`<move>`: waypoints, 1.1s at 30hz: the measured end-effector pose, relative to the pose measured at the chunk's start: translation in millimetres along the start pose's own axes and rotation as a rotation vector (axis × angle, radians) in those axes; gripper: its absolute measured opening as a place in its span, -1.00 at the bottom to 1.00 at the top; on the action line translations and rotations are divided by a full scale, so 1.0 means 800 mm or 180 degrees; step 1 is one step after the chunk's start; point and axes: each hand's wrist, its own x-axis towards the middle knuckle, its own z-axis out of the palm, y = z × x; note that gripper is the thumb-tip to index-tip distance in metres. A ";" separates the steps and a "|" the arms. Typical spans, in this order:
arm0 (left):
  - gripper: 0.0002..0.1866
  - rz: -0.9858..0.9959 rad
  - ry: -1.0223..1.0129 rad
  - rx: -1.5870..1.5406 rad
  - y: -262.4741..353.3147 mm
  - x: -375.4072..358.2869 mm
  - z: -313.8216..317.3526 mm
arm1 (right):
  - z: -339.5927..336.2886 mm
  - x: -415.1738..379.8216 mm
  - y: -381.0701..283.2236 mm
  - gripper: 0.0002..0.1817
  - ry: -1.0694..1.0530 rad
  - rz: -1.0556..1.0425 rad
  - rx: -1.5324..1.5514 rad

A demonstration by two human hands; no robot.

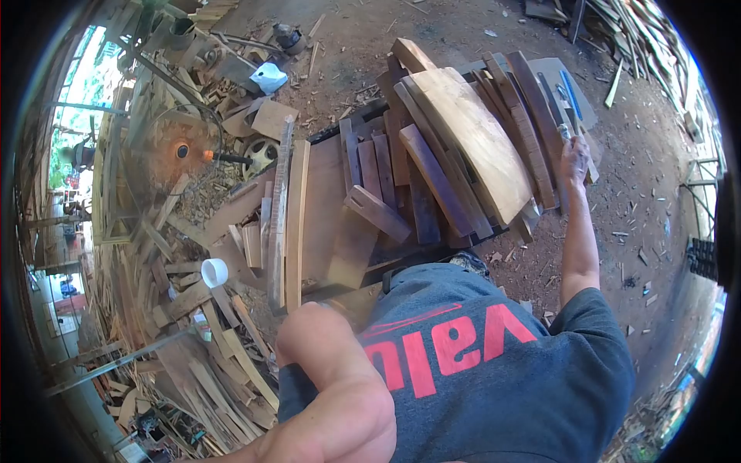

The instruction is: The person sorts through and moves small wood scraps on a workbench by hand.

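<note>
My right arm reaches out to the right side of the wood pile. My right hand (573,160) is closed around a small pale object (565,133) whose kind I cannot make out. Just beyond it lies a narrow blue strip (571,94), beside dark wooden boards (535,104). A broad, pale, curved plank (471,135) rests on top of the pile, left of this hand. My left arm is bent, with the elbow raised in front of my shirt. Its forearm runs out of the bottom edge, so my left hand is hidden.
A short slotted wood piece (377,213) lies on the pile's near side. Long upright battens (296,224) stand left of it. Further left are an orange round machine part (182,150), a white cup (214,272) and heaps of offcuts. Wood scraps litter the dirt floor (617,208).
</note>
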 end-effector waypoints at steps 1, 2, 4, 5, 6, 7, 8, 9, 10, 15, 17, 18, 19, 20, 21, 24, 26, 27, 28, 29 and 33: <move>-0.74 -0.0535 -0.0009 -0.0471 0.014 0.006 -0.007 | 0.000 0.000 0.000 -0.81 -0.0028 -0.0016 0.0005; -0.87 -0.1072 -0.0014 -0.0954 0.028 0.013 -0.014 | -0.001 0.002 -0.001 -0.81 -0.0023 -0.0090 -0.0022; -0.87 -0.1360 -0.0010 -0.1339 0.056 0.025 -0.023 | -0.002 0.000 -0.001 -0.78 -0.0004 -0.0263 -0.0034; -0.86 -0.1641 -0.0006 -0.1732 0.067 0.028 -0.027 | -0.004 -0.001 -0.001 -0.78 -0.0010 -0.0265 -0.0031; -0.86 -0.1643 -0.0014 -0.1719 0.047 0.018 -0.021 | -0.006 -0.003 -0.002 -0.75 -0.0033 -0.0323 -0.0153; -0.74 -0.0839 -0.0127 -0.0850 0.011 0.000 -0.011 | -0.007 -0.004 -0.004 -0.71 -0.0061 -0.0387 -0.0269; -0.58 -0.0029 -0.0245 0.0025 -0.012 -0.011 -0.007 | -0.008 -0.006 -0.006 -0.71 -0.0086 -0.0403 -0.0249; -0.58 -0.0025 -0.0269 0.0061 -0.017 -0.012 -0.011 | -0.008 -0.006 -0.006 -0.67 -0.0034 -0.0405 -0.0429; -0.58 0.0154 -0.0079 -0.0076 -0.020 -0.012 -0.015 | -0.007 -0.008 -0.006 -0.62 0.0018 -0.0416 -0.0611; -0.67 -0.1665 -0.0560 0.1549 0.045 -0.004 -0.114 | -0.009 -0.014 -0.008 -0.56 -0.0066 -0.0223 -0.0631; -0.62 -0.1524 -0.0954 0.3293 0.058 -0.025 -0.182 | -0.011 -0.019 -0.010 -0.55 -0.0023 -0.0208 -0.0683; -0.54 -0.1696 -0.1460 0.4155 0.055 -0.037 -0.198 | -0.015 -0.022 -0.012 -0.55 -0.0032 -0.0247 -0.0688; -0.56 -0.2238 -0.1595 0.4207 0.073 -0.043 -0.226 | -0.018 -0.024 -0.014 -0.55 -0.0064 -0.0235 -0.0706; -0.61 -0.2576 -0.1403 0.4337 0.090 -0.060 -0.248 | -0.022 -0.024 -0.018 -0.54 -0.0094 -0.0235 -0.0723; -0.63 -0.2867 -0.1078 0.4246 0.107 -0.077 -0.272 | -0.025 -0.025 -0.025 -0.54 -0.0126 -0.0248 -0.0737; -0.63 -0.4017 -0.0356 0.4731 0.190 -0.124 -0.346 | -0.045 -0.041 -0.087 -0.62 0.0183 -0.0608 -0.0608; -0.61 -0.4333 -0.0403 0.4943 0.247 -0.157 -0.390 | -0.060 -0.063 -0.161 -0.68 0.0113 -0.0954 0.0036; -0.59 -0.4500 -0.0552 0.5087 0.271 -0.167 -0.404 | -0.071 -0.084 -0.215 -0.71 -0.0095 -0.1095 0.0519; -0.57 -0.4694 -0.0672 0.5137 0.289 -0.175 -0.412 | -0.072 -0.110 -0.257 -0.71 -0.0241 -0.1397 0.0628; -0.55 -0.4870 -0.0780 0.5186 0.302 -0.183 -0.421 | -0.068 -0.138 -0.295 -0.71 -0.0384 -0.1715 0.0746; -0.60 -0.4984 -0.1258 0.5193 0.334 -0.209 -0.455 | -0.034 -0.260 -0.414 -0.54 -0.2135 -0.2263 0.1149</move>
